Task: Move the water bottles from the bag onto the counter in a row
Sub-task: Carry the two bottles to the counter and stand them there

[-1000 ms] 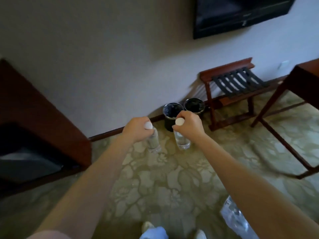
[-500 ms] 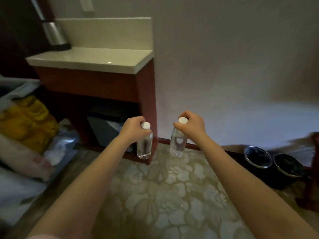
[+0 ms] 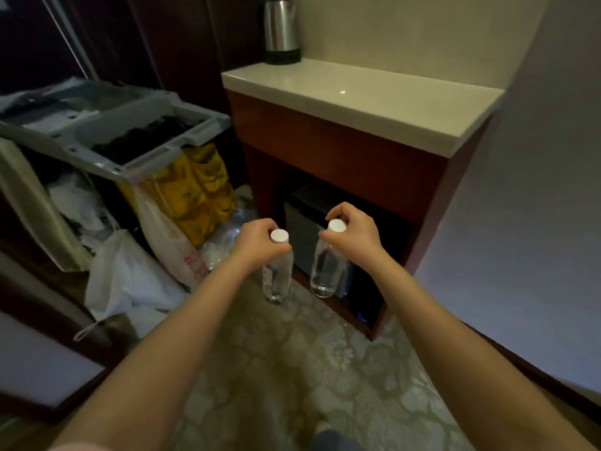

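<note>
Head view showed the left hand [image 3: 260, 242] gripping the left bottle [image 3: 278, 279] by its neck and the right hand [image 3: 356, 232] pinching the right bottle [image 3: 327, 271] under its cap; both hung over the carpet [image 3: 292, 369], below the counter [image 3: 374, 99]. They should rise above its front edge, then stand side by side, clear of the kettle [image 3: 281, 30].

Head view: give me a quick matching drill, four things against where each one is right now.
Things:
1 kettle
2 cart-side bottle
3 wall-side bottle
4 yellow bag

Places:
A under the grey cart frame
B at the back of the counter
C held at its top by the right hand
D held at its top by the left hand

Pairs: 1-B, 2-D, 3-C, 4-A
</note>
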Demonstrator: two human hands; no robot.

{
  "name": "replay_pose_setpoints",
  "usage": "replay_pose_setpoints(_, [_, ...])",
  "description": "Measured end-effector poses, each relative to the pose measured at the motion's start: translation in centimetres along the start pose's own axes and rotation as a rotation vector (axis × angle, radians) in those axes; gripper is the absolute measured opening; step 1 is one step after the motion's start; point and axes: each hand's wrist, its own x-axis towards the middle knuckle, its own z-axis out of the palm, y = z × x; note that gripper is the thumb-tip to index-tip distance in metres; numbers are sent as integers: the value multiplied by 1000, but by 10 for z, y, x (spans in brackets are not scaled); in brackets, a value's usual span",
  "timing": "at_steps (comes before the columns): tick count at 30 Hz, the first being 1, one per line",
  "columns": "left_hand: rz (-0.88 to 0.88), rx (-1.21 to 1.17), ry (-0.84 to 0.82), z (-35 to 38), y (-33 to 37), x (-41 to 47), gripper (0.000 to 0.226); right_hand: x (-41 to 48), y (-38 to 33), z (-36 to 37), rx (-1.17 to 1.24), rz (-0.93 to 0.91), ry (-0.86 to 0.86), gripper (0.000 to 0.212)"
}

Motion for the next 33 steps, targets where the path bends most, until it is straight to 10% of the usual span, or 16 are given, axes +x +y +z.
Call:
replay_pose_setpoints(11, [68, -91, 292, -99, 14, 199, 16, 218, -82, 5, -55, -310, 28, 23])
replay_pose_setpoints(21, [398, -194, 340, -182, 77, 409, 16, 386, -156, -28, 48, -383, 524, 21])
replay_pose_setpoints(33, [717, -351, 180, -99, 256, 547, 21, 470, -92, -177, -366, -285, 812, 28])
